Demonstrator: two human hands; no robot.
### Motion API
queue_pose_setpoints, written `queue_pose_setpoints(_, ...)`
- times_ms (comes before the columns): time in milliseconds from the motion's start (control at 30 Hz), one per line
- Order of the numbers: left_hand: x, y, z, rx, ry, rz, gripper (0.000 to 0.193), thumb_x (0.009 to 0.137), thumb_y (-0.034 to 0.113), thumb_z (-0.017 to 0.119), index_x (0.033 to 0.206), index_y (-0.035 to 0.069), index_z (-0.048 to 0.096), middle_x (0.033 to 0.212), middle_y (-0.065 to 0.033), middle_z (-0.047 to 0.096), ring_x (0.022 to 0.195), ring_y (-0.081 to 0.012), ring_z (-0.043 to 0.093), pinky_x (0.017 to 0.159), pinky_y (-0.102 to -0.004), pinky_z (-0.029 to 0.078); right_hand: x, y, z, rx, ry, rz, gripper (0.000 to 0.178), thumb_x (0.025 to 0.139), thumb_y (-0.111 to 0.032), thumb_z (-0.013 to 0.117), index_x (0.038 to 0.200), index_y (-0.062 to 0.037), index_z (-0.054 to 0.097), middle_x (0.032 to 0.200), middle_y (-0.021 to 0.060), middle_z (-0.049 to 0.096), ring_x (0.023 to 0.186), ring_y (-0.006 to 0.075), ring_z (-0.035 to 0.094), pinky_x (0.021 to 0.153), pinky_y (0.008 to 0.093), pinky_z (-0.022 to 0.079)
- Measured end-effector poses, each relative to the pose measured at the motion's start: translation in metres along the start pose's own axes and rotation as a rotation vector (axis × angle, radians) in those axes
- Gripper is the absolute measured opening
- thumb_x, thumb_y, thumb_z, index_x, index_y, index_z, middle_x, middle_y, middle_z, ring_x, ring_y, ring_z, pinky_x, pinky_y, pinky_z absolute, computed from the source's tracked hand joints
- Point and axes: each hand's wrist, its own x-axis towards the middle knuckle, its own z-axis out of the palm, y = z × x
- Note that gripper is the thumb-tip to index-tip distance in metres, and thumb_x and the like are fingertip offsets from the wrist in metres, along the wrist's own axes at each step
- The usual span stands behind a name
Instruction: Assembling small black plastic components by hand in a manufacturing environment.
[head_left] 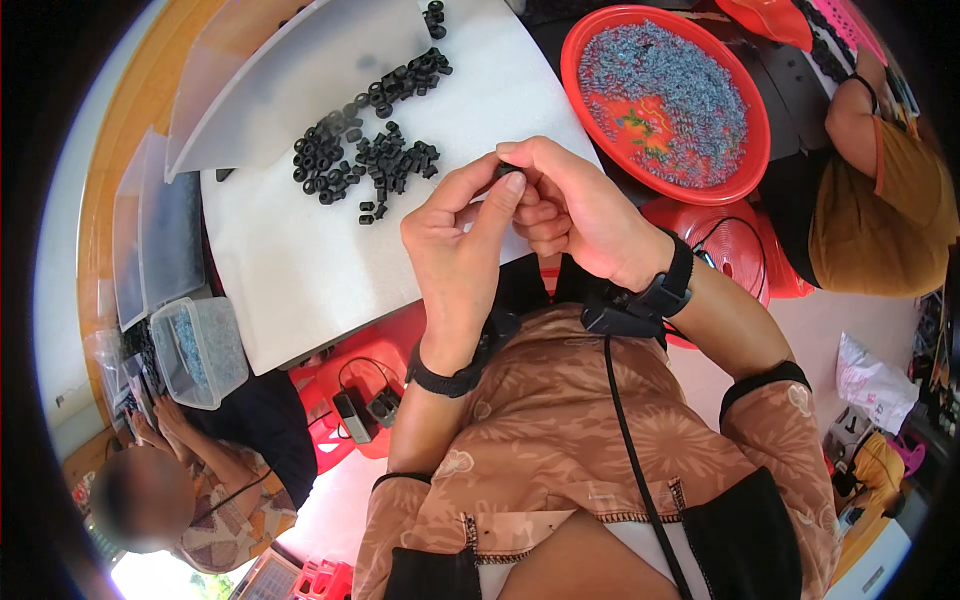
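Observation:
My left hand (462,240) and my right hand (570,205) meet above the near edge of a white table (300,270). Their fingertips pinch one small black ring-shaped part (506,172), mostly hidden between thumb and forefinger. Both wrists wear black bands. A pile of several small black rings (365,150) lies on the table just beyond my left hand. More black rings (434,16) sit at the far edge.
A round red tray (745,160) full of small blue-grey parts stands to the right. A person in a mustard top (880,210) sits beyond it. Another person (190,490) sits at lower left beside a clear plastic box (200,350). Translucent sheets (280,70) lie at the table's far left.

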Motion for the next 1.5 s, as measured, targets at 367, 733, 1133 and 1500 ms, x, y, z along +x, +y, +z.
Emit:
queue_pose_setpoints(367,-0.003,-0.004,0.005,0.014,0.01,-0.03,0.021,0.085,0.004,0.066,0.104,-0.005,0.067,0.088,-0.0073,0.069,0.078,-0.0101,0.063,0.072,-0.0226,0.05,-0.004,0.01,0.012,0.0,0.267,-0.092,0.033,0.087,-0.035,0.054,0.062,-0.015,0.045,0.054,-0.0089,0.029,0.045,0.0044,0.02,0.042,0.0235,0.014)
queue_pose_setpoints(733,-0.016,-0.005,-0.011,-0.088,0.048,-0.011,0.033,0.087,0.008,0.065,0.118,-0.004,0.059,0.107,-0.0126,0.065,0.091,-0.0142,0.063,0.084,-0.027,0.049,-0.025,-0.004,0.006,-0.105,0.093,-0.064,0.039,0.089,-0.035,0.052,0.06,-0.0133,0.038,0.054,-0.0066,0.029,0.046,0.0056,0.021,0.043,0.0235,0.016)
queue_pose_setpoints(1133,-0.02,-0.018,-0.05,-0.188,0.118,-0.066,0.028,0.091,0.013,0.061,0.115,-0.001,0.06,0.106,-0.0103,0.066,0.087,-0.0146,0.062,0.077,-0.0255,0.047,0.041,-0.121,0.085,-0.654,-0.292,-0.429,0.056,0.094,-0.029,0.057,0.139,-0.0008,0.038,0.078,0.007,0.065,0.058,0.0115,0.057,0.05,0.0209,0.043)
queue_pose_setpoints(1500,-0.018,-0.024,-0.072,-0.35,0.04,-0.1,0.03,0.091,0.011,0.059,0.118,-0.002,0.058,0.115,-0.0101,0.062,0.093,-0.0156,0.06,0.083,-0.0273,0.046,0.146,-0.047,0.042,-1.863,0.084,-1.005,0.019,0.079,-0.012,0.064,0.096,-0.0121,0.071,0.081,0.0121,0.066,0.071,0.031,0.063,0.066,0.0386,0.05)
